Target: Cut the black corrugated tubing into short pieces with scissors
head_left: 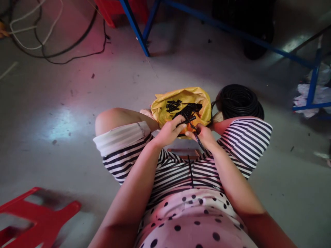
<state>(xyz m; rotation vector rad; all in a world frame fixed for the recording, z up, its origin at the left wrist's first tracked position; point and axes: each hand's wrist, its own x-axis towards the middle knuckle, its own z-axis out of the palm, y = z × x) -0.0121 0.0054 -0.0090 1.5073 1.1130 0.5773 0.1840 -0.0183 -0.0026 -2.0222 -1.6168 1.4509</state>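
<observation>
A yellow bag (161,100) stands upright with its mouth spread wide between my legs. Short black tube pieces (173,105) lie inside it. Over its near rim, my left hand (172,130) is closed with thumb and fingers pinching a thin black tube (182,122). Close beside it, my right hand (204,136) is wrapped around a hand cutter (199,142) with a dark handle; its jaws point up at the tube. Whether the jaws touch the tube is too small to tell. Something orange (198,120) shows behind the cutter.
A coil of black tubing (241,101) lies right of the bag, one strand running toward it. Blue metal frame legs (144,44) stand ahead. A red stool (41,217) is at the lower left. Loose cables (74,44) cross the floor at upper left; plastic bags (306,96) lie far right.
</observation>
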